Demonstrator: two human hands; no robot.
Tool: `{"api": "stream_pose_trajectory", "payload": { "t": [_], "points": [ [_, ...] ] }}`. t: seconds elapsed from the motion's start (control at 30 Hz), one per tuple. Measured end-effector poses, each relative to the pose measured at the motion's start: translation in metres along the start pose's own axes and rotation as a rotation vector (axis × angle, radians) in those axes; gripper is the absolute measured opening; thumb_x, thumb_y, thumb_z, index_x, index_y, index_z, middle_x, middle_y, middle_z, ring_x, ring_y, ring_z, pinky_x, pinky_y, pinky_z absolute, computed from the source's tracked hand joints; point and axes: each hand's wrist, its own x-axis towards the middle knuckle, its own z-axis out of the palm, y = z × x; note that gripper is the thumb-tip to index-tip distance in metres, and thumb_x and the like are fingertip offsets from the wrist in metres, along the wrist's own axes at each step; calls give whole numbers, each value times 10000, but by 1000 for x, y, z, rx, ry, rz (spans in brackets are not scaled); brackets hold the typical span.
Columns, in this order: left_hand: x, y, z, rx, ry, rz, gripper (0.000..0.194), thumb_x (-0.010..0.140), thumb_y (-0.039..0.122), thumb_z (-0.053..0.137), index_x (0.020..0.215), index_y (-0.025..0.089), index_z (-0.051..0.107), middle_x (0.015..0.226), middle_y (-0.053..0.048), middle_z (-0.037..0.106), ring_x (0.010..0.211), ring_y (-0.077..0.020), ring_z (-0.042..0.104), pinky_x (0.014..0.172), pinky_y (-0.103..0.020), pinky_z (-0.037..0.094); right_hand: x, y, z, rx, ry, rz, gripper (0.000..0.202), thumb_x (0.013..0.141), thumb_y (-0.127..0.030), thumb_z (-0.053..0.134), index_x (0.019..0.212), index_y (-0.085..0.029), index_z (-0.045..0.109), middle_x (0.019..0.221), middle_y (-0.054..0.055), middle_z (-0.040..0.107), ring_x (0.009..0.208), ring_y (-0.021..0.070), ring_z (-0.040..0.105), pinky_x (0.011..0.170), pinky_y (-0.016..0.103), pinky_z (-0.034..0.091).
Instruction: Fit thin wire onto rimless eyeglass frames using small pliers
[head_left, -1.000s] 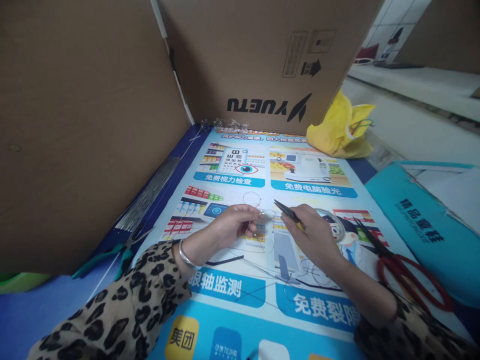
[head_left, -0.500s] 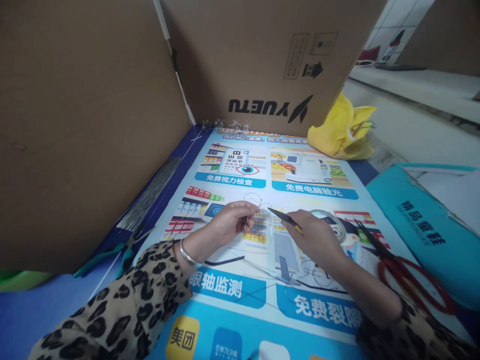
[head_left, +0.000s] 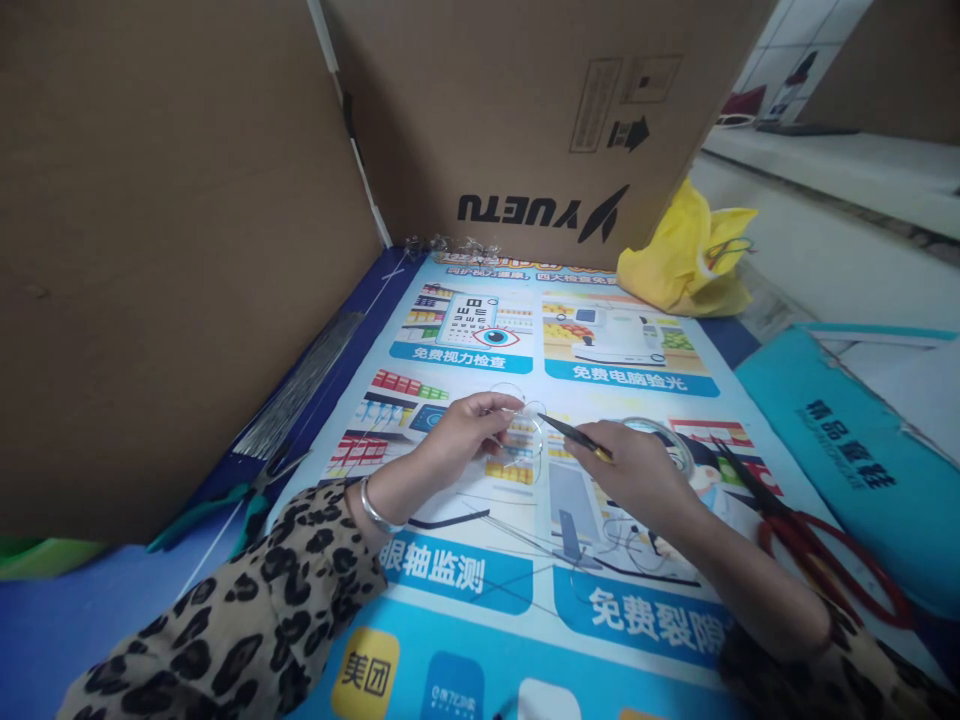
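Between the thumb and fingers of my left hand (head_left: pixel 474 428) is a piece of thin wire bent into loops (head_left: pixel 538 440), held above the printed sheet. My right hand (head_left: pixel 637 465) is closed around a dark, pointed tool with a yellow part on its handle, which looks like tweezers or fine pliers (head_left: pixel 566 430). Its tip is at the right side of the wire loops, close to my left fingertips; whether it grips the wire I cannot tell. Loose wire pieces (head_left: pixel 517 535) lie on the sheet below both hands.
Red-handled scissors (head_left: pixel 806 545) and a roll of clear tape (head_left: pixel 667 440) lie at right, near a turquoise box (head_left: pixel 847 450). At left are teal-handled pliers (head_left: pixel 247 495) and a bundle of straight wires (head_left: pixel 300 390). Cardboard walls (head_left: pixel 525 120) and a yellow bag (head_left: pixel 686 260) stand behind.
My right hand and its tool have shifted very slightly to the right. My left hand has turned a little, and the wire loops sit slightly differently.
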Motion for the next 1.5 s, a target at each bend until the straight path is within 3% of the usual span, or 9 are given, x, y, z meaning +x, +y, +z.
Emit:
{"api": "stream_pose_trajectory", "payload": {
  "t": [0.17, 0.37, 0.47, 0.6, 0.77, 1.33, 1.5],
  "points": [
    [2, 5, -10, -17, -176, -83, 261, 742, 266, 635, 969, 142, 606, 681, -28, 597, 631, -112, 580, 612, -265, 457, 0, -5, -11, 30, -31, 28, 249, 831, -384, 458, 834, -248, 667, 782, 4, 682, 711, 168, 610, 583, 252, 388],
    [-1, 20, -16, 104, -237, -134, 285, 723, 306, 665, 947, 140, 606, 906, -83, 642, 705, -137, 640, 559, -223, 429, -2, -10, -13, 53, -131, 2, 284, 844, -380, 426, 898, -238, 666, 855, 27, 681, 775, 178, 607, 651, 264, 403],
    [-2, 24, -15, 91, -271, -140, 275, 725, 299, 664, 946, 150, 597, 872, -65, 655, 656, -134, 652, 537, -221, 431, -4, -11, -9, 74, -160, -23, 281, 848, -382, 419, 857, -231, 656, 834, 22, 675, 759, 176, 601, 634, 261, 399],
    [-2, 21, -15, 134, -249, -130, 214, 704, 275, 686, 794, 128, 558, 667, -36, 656, 603, -129, 647, 576, -244, 475, -6, -13, -2, 88, -173, -31, 287, 850, -384, 412, 873, -225, 650, 832, 27, 667, 771, 181, 596, 642, 264, 398],
    [-4, 15, -16, 200, -210, -103, 238, 712, 287, 683, 750, 133, 505, 592, -29, 652, 542, -111, 626, 515, -205, 445, -6, -15, 7, 114, -177, -20, 287, 850, -392, 408, 841, -219, 637, 837, 30, 663, 770, 182, 596, 635, 263, 389],
    [-9, 5, -16, 138, -159, -63, 199, 792, 303, 607, 882, 151, 515, 806, -29, 654, 459, -66, 571, 453, -198, 363, -4, -19, 11, 140, -139, 56, 271, 846, -379, 413, 845, -232, 641, 829, 25, 659, 750, 172, 591, 604, 251, 367],
    [-9, 2, -18, 132, -166, -91, 242, 796, 370, 595, 823, 139, 529, 790, -37, 651, 444, -39, 529, 391, -167, 278, -5, -20, 9, 158, -129, 79, 280, 840, -387, 419, 833, -226, 648, 830, 28, 667, 746, 174, 593, 588, 249, 364]
  ]
}}
